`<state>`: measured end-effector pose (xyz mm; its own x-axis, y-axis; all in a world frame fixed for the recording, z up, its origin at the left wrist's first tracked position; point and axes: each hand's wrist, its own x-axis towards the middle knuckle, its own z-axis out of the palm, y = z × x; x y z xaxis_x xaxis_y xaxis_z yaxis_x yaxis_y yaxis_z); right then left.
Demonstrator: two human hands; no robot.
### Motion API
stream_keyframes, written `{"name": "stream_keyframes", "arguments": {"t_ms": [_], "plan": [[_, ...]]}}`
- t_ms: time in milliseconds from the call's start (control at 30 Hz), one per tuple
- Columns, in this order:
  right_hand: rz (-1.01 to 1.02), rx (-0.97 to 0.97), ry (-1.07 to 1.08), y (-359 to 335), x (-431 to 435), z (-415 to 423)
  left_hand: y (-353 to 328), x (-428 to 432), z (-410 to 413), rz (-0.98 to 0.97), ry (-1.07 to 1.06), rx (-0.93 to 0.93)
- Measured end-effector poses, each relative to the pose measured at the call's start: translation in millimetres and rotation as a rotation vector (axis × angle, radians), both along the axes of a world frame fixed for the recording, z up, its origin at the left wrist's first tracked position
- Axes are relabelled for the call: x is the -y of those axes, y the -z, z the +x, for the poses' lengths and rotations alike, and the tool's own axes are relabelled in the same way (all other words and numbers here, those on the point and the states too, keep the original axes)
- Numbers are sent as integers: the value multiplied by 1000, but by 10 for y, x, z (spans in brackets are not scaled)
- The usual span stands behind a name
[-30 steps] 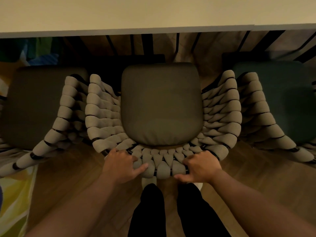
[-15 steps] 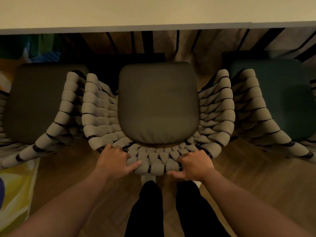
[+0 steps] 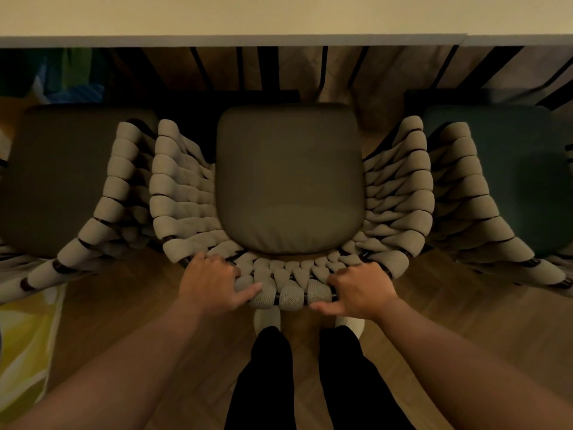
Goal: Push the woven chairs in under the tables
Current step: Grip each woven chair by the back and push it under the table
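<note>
Wooden floor (image 3: 124, 305), yellow cloth (image 3: 24, 336) at left

The wooden floor (image 3: 124, 321) carries the middle woven chair (image 3: 288, 181). Beyond that chair, the dark table legs (image 3: 269, 69) stand under the pale table (image 3: 279, 17). A second woven chair (image 3: 71, 181) stands just left of it, and a third woven chair (image 3: 511, 181), teal-cushioned, just right. At its back stand two pale-shod feet (image 3: 266, 318). Well to its left lies a yellow patterned mat (image 3: 24, 336).

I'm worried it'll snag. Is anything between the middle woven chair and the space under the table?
Nothing visible blocks the middle chair in front; only floor and dark frame bars show under the table. The left chair and right chair crowd its woven arms.
</note>
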<state>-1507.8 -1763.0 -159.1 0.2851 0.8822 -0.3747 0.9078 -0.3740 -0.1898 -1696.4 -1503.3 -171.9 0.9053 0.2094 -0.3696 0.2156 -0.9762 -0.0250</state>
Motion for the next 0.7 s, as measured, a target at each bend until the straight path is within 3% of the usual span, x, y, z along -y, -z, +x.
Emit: {"name": "stream_keyframes", "arguments": {"t_ms": [133,233,500,700], "plan": [[-39,18,43,-54,27,-89,-129,76,2,-23,-30,-89],[-151,26,139,-160,30,-216,-314,164,6,-167,-99,-145],[-229,-346,479,-917,303,-453,-1021,499,85,-404,-97,-360],[-272,-386,644,-1294,892,-602,-1304,876,358,-459,9,-463]]}}
